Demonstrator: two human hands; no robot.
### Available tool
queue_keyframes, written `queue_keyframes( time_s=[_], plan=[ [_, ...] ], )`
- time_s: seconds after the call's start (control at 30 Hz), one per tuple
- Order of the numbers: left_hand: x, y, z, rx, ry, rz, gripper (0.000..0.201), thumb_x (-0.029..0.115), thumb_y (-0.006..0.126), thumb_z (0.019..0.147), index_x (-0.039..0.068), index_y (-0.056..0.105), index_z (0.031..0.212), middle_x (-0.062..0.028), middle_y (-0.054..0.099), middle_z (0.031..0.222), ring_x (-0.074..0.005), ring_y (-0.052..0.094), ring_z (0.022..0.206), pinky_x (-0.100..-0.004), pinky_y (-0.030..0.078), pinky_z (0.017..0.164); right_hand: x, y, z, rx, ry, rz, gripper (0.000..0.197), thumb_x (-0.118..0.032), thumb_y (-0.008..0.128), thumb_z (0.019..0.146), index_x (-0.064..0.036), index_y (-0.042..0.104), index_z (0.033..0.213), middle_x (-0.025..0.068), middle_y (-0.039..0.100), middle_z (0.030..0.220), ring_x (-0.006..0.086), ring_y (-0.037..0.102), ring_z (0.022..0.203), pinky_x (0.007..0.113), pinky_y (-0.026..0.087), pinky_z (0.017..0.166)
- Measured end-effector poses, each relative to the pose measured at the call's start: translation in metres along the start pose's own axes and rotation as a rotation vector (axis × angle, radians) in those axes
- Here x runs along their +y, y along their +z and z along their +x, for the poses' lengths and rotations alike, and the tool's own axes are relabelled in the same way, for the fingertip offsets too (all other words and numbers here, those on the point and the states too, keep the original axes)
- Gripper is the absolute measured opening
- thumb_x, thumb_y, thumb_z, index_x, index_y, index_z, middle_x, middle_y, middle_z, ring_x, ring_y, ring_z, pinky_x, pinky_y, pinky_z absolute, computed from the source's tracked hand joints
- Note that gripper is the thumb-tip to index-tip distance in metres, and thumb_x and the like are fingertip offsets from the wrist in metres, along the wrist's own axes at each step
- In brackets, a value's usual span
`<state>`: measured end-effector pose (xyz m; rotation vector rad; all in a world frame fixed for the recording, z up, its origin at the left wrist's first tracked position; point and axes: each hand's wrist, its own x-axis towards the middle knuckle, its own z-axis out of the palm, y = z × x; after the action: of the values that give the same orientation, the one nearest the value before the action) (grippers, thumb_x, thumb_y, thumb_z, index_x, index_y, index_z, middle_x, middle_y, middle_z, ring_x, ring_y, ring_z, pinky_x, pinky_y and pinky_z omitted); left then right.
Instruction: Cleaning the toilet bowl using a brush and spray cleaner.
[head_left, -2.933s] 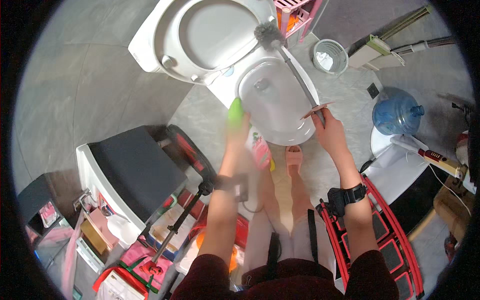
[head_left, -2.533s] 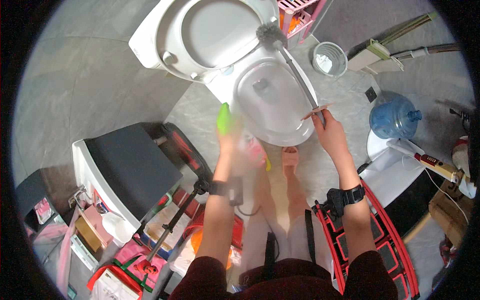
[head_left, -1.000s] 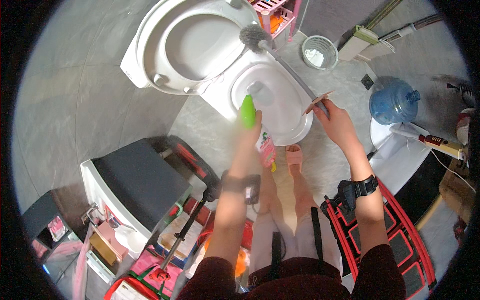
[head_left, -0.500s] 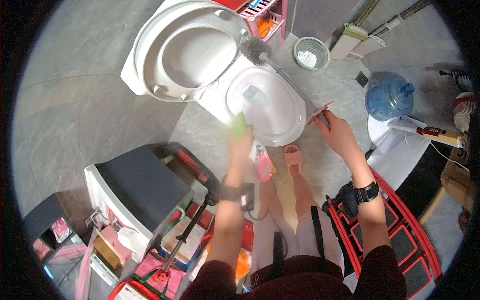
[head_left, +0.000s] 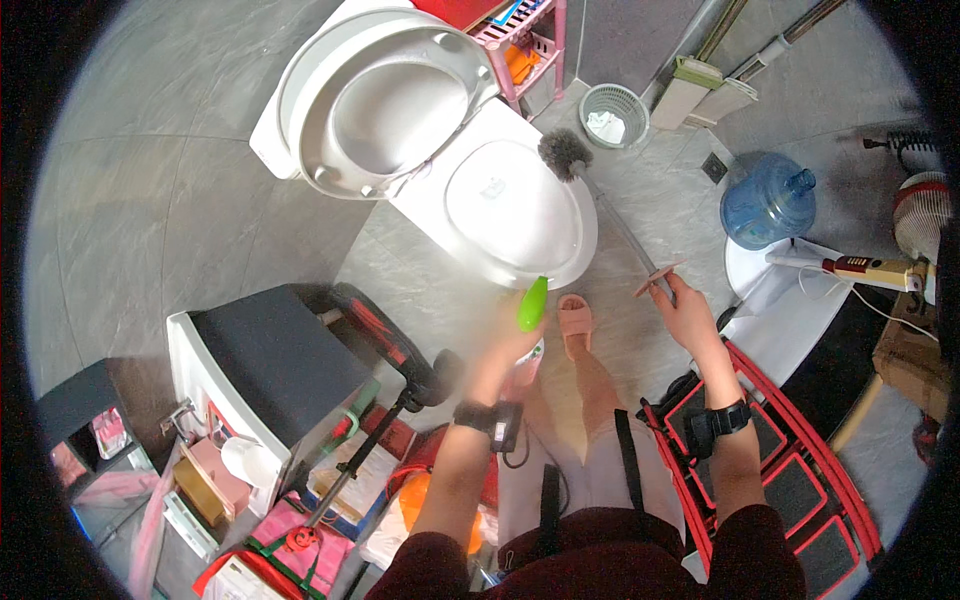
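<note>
My left hand (head_left: 508, 338), somewhat smeared by motion, is closed round a spray bottle with a bright green head (head_left: 533, 305). Part of its pink label shows below the fingers. It is near the front rim of the white toilet (head_left: 425, 208), whose lid and seat are raised. In my right hand (head_left: 690, 315) is the handle end of a toilet brush (head_left: 622, 228), by a flat pinkish disc (head_left: 660, 279). The brush's grey bristle head (head_left: 566, 154) points away from me, at the right of the bowl, apart from my left hand.
A grey wastebasket (head_left: 613, 116) with white paper stands at the far right of the toilet, beside a pink rack (head_left: 500, 65). To the right are a blue water jug (head_left: 768, 205) and a red-framed folding step ladder (head_left: 800, 470). A dark-topped cabinet (head_left: 280, 360) is at left.
My left hand has brought the spray bottle back toward me and to the right, away from over the bowl. The brush head has swung right and nearer, off the bowl's edge.
</note>
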<state>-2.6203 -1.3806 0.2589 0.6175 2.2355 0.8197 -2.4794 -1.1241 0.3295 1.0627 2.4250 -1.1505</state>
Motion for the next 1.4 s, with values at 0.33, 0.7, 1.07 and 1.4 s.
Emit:
queue_keyframes(
  time_s=[0.33, 0.7, 1.07, 1.4],
  plan=[
    [-0.027, -0.006, -0.067, 0.132, -0.213, 0.054, 0.032, 0.019, 0.060, 0.076, 0.006, 0.057, 0.105, -0.0190, 0.062, 0.095, -0.0363, 0.060, 0.088, -0.0393, 0.047, 0.078, 0.027, 0.029, -0.026, 0.010, -0.076, -0.001, 0.035, -0.027, 0.055, 0.087, -0.0027, 0.056, 0.112, 0.0246, 0.061, 0.073, 0.0424, 0.060, 0.071, 0.046, 0.047, 0.061],
    [-0.080, -0.028, -0.103, 0.513, -0.008, -0.200, 0.039, 0.010, 0.066, 0.078, 0.001, 0.053, 0.113, -0.0146, 0.059, 0.104, -0.0291, 0.060, 0.095, -0.0354, 0.047, 0.082, -0.010, 0.115, -0.033, -0.194, -0.127, -0.253, 0.036, -0.018, 0.054, 0.083, -0.0051, 0.050, 0.117, 0.0235, 0.062, 0.100, 0.0390, 0.059, 0.093, 0.047, 0.047, 0.079],
    [-0.182, 0.008, -0.115, 0.664, -0.013, -0.433, 0.053, 0.003, 0.065, 0.081, 0.002, 0.042, 0.129, -0.0088, 0.053, 0.123, -0.0183, 0.057, 0.102, -0.0304, 0.046, 0.085, -0.027, 0.314, 0.113, -0.223, -0.326, -0.229, 0.019, -0.009, 0.053, 0.082, -0.0087, 0.057, 0.101, 0.0188, 0.065, 0.086, 0.0374, 0.062, 0.083, 0.045, 0.049, 0.071],
    [-0.211, 0.008, -0.129, 0.550, -0.268, -0.912, 0.052, 0.004, 0.065, 0.082, 0.005, 0.042, 0.129, -0.0059, 0.052, 0.111, -0.0143, 0.053, 0.097, -0.0274, 0.048, 0.079, -0.099, 0.384, 0.118, -0.215, -0.550, 0.008, 0.030, -0.006, 0.047, 0.089, -0.0038, 0.042, 0.118, 0.0152, 0.063, 0.095, 0.0306, 0.063, 0.088, 0.039, 0.048, 0.074]
  ],
)
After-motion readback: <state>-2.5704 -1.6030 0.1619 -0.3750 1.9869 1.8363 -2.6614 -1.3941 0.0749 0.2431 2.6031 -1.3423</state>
